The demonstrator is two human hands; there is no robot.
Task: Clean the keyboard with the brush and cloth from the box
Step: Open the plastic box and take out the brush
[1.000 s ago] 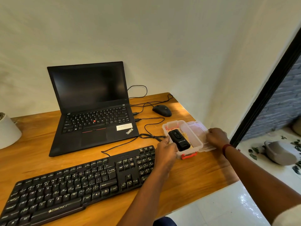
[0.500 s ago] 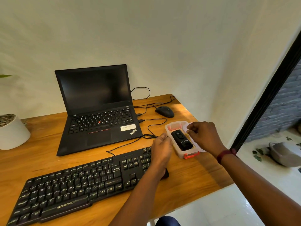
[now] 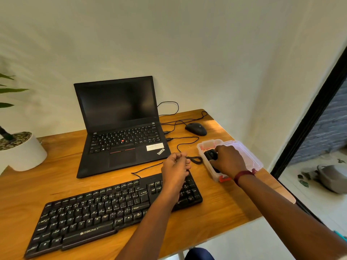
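Observation:
A black keyboard [image 3: 105,209] lies along the front of the wooden desk [image 3: 216,209]. A clear plastic box [image 3: 207,145] with a red clasp sits open at the desk's right edge, its lid folded out to the right. Inside lies a black brush [image 3: 210,154], mostly covered by my right hand [image 3: 228,160], whose fingers curl round it. My left hand [image 3: 175,166] hovers over the keyboard's right end with loosely curled fingers, holding nothing. No cloth shows.
An open black laptop [image 3: 120,128] stands behind the keyboard. A black mouse [image 3: 195,129] and loose cables [image 3: 187,143] lie at the back right. A white plant pot [image 3: 24,152] sits at the left. The desk drops off just right of the box.
My right hand has moved from the lid into the box and onto the brush. My left hand has let go of the box and drawn back over the keyboard.

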